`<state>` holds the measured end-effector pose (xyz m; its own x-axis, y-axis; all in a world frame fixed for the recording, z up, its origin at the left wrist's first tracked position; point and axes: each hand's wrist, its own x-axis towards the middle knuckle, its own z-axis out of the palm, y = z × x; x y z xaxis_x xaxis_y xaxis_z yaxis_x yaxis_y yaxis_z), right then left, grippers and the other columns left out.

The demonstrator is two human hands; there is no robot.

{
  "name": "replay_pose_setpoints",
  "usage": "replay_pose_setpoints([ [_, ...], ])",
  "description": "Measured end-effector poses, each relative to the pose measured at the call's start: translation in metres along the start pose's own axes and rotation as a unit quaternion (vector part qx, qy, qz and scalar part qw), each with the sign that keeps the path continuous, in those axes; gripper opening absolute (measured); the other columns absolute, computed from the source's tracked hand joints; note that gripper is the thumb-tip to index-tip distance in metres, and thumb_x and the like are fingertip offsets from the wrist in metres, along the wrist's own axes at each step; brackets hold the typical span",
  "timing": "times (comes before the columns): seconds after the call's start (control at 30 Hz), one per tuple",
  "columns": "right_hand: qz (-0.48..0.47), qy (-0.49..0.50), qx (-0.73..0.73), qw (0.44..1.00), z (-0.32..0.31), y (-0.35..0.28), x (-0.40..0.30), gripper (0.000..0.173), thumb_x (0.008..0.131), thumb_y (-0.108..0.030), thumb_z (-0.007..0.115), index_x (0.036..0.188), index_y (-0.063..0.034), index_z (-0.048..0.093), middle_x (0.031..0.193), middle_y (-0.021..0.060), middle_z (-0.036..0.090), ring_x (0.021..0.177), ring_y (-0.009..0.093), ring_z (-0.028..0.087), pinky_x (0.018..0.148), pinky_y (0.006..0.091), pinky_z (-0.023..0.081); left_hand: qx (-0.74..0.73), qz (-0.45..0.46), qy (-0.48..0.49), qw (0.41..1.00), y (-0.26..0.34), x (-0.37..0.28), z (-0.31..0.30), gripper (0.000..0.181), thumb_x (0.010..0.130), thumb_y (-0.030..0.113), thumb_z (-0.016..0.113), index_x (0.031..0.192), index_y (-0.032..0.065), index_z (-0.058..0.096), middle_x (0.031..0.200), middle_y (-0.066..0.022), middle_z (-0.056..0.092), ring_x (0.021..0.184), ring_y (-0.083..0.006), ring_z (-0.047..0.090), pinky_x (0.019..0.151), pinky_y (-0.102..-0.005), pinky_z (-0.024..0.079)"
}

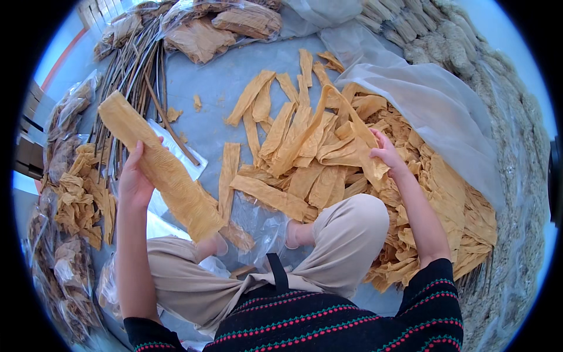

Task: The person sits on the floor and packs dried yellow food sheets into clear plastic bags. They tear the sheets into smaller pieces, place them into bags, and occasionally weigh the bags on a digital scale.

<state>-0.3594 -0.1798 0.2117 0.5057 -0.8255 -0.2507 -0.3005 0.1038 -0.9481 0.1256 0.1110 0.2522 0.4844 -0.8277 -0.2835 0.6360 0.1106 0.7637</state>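
Observation:
My left hand (pixel 140 176) grips a wide, flat, yellowish-tan wrinkled sheet (pixel 162 169), probably dried bean curd skin, which slants from upper left down toward my left knee. On the right, my right hand (pixel 388 154) pinches a long, narrow strip (pixel 323 114) of similar material that arches up and back down over a loose heap of strips (pixel 303 176). One separate strip (pixel 228 180) lies upright in the view between the sheet and the heap. Beyond my right arm spreads a larger pile of crumpled sheets (pixel 435 176), partly under a translucent white cover (pixel 422 101).
Thin brown sticks (pixel 136 79) lie bundled at the upper left, one thicker stick (pixel 169 119) beside them. Clear bags of tan sheets (pixel 246 22) line the top and left. Crumpled sheets (pixel 74 198) lie at left. Pale bundled material (pixel 462 48) borders the right. My crossed legs are in front.

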Motion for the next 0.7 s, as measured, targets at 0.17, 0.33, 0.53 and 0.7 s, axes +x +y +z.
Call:
replay_pose_setpoints([
  [0.17,-0.051,-0.008,0.100,0.994,-0.002,-0.024,-0.030,0.062,0.070,0.007,0.050,0.131,-0.0039,0.042,0.120,0.0081,0.056,0.107,0.016,0.056,0.088,0.0285,0.047,0.004,-0.021,-0.020,1.000,-0.017,-0.003,0.004,0.045,0.093,0.030,0.054,0.126,0.0021,0.044,0.118,-0.0124,0.057,0.105,-0.0235,0.056,0.092,-0.0412,0.045],
  [0.33,-0.082,-0.031,0.147,0.985,0.014,-0.054,-0.046,0.060,0.072,0.007,0.049,0.131,-0.0049,0.043,0.124,0.0073,0.054,0.113,0.016,0.053,0.095,0.0301,0.044,0.052,-0.055,-0.076,0.994,-0.028,-0.001,0.011,0.036,0.093,0.027,0.053,0.118,0.0006,0.051,0.109,-0.0113,0.063,0.100,-0.0242,0.060,0.089,-0.0411,0.047],
  [0.53,-0.168,-0.105,0.130,0.971,0.068,-0.123,-0.050,0.057,0.077,0.008,0.050,0.132,-0.0068,0.044,0.124,0.0059,0.054,0.112,0.014,0.054,0.094,0.0287,0.044,0.079,-0.041,-0.127,0.988,-0.050,0.012,0.024,0.041,0.094,0.029,0.050,0.122,-0.0018,0.050,0.115,-0.0114,0.060,0.105,-0.0228,0.057,0.093,-0.0393,0.045],
  [0.7,-0.137,-0.221,0.115,0.959,0.150,-0.167,-0.051,0.055,0.079,0.007,0.048,0.133,-0.0042,0.043,0.126,0.0087,0.055,0.116,0.017,0.052,0.098,0.0304,0.040,-0.029,-0.052,-0.118,0.991,-0.073,0.005,0.046,0.028,0.095,0.022,0.049,0.114,0.0025,0.055,0.109,-0.0072,0.063,0.097,-0.0183,0.061,0.087,-0.0351,0.048],
])
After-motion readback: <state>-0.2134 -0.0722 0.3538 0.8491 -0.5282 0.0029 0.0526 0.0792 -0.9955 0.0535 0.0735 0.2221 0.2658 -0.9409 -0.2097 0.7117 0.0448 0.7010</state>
